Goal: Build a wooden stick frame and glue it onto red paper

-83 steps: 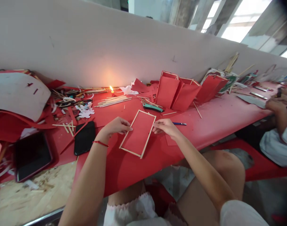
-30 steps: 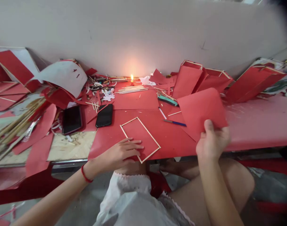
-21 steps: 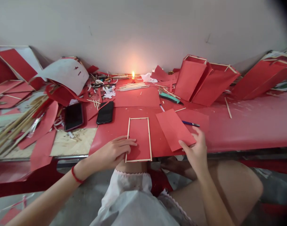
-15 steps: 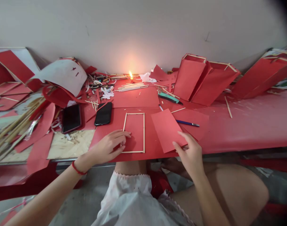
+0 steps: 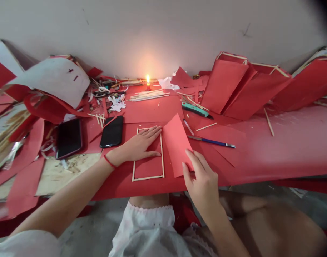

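Observation:
A rectangular frame of thin wooden sticks (image 5: 162, 160) lies on red paper at the table's front. My left hand (image 5: 142, 144) is spread flat over its upper part, with the fingertips near the top right corner; the palm hides some of the sticks. In my right hand (image 5: 202, 175) is a rectangular piece of red paper (image 5: 178, 146), pinched at its lower right edge. This paper is tilted, just right of the stick frame. A blue-handled craft knife (image 5: 213, 142) lies farther right, beyond the paper.
A lit candle (image 5: 148, 85) burns at the back, behind a bundle of loose sticks (image 5: 148, 95). Two phones, a black one (image 5: 112, 132) and another (image 5: 69, 138), lie left. A teal box cutter (image 5: 197, 110) sits before upright red paper boxes (image 5: 223, 84). Scraps crowd the left.
My left hand has moved up and right, flattening over the stick frame. My right hand has brought the red paper left, closer to the frame, and tilted it. The view has shifted slightly.

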Tool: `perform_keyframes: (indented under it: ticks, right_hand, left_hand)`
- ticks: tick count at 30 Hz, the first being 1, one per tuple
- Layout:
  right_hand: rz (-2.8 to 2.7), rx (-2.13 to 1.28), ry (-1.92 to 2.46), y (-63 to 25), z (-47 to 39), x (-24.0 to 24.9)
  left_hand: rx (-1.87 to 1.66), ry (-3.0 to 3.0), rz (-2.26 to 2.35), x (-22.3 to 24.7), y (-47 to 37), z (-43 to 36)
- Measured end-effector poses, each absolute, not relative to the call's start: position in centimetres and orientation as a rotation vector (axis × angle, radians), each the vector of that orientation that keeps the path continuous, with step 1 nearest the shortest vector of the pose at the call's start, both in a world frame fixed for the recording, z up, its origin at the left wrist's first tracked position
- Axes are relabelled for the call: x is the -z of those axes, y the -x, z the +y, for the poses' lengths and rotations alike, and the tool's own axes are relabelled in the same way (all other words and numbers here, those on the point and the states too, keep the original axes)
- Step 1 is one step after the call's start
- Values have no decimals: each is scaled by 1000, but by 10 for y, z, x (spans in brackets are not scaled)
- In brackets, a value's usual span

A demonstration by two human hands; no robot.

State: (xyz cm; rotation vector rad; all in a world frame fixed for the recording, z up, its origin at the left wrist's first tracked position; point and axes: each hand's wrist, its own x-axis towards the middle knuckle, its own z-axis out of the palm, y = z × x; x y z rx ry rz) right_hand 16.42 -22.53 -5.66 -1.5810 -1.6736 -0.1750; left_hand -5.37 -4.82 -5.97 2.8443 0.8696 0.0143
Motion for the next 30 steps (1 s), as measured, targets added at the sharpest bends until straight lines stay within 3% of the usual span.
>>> perform_keyframes:
  ticks: [9,14,21,30]
  right_hand:
    - [-1745,-128,1808,-207,-214,66]
    - [-1610,-4,1966,-231,-152,48]
    - [-2023,0,2245,-248,-70,45]
    - [-1983,341,1877,-225,-1,-59]
  left_hand:
    - [-72,-2844,896,58,59,-55]
    - [-54,-2851,912,63,64,-58]
    - [-230,-2820,972,76,78,-64]
    - [-335,-2713,965,83,76,-68]
